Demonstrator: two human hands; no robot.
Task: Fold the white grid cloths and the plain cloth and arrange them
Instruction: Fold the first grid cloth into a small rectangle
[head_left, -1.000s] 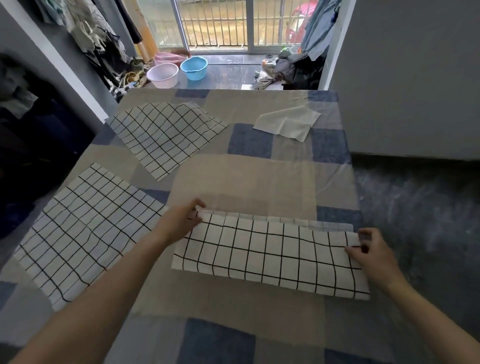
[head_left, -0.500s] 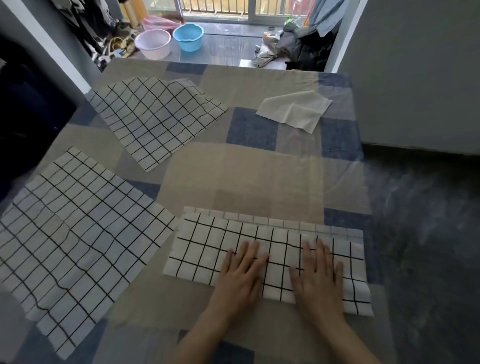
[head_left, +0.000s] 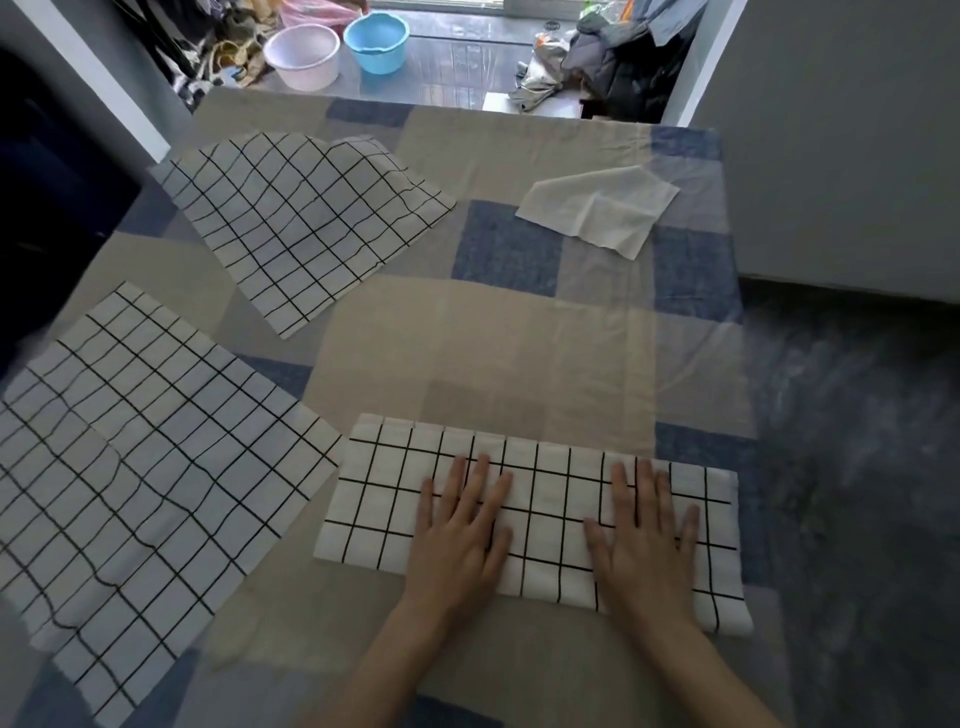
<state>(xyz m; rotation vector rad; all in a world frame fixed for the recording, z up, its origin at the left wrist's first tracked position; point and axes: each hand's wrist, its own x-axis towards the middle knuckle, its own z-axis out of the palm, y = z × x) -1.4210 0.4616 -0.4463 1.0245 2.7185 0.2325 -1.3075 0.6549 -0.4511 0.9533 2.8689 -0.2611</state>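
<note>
A white grid cloth folded into a long strip (head_left: 550, 504) lies near the front of the bed. My left hand (head_left: 462, 535) presses flat on its middle, fingers straight and spread. My right hand (head_left: 644, 540) presses flat on its right part in the same way. A second grid cloth (head_left: 140, 467) lies unfolded at the left. A third grid cloth (head_left: 301, 218) lies unfolded farther back at the left, slightly rumpled. The plain white cloth (head_left: 597, 208) lies crumpled at the back right.
The bed carries a beige and blue patchwork sheet (head_left: 488, 343). Its right edge drops to a dark floor (head_left: 857, 441). A grey wall (head_left: 841, 130) stands at the back right. A pink basin (head_left: 304, 49), a blue basin (head_left: 376, 34) and piled clothes (head_left: 608, 57) sit beyond the bed's far end.
A second ago my hands held the folded strip's two ends. They have let go and moved to its middle, and now press it flat with open palms. The view has tilted downward.
</note>
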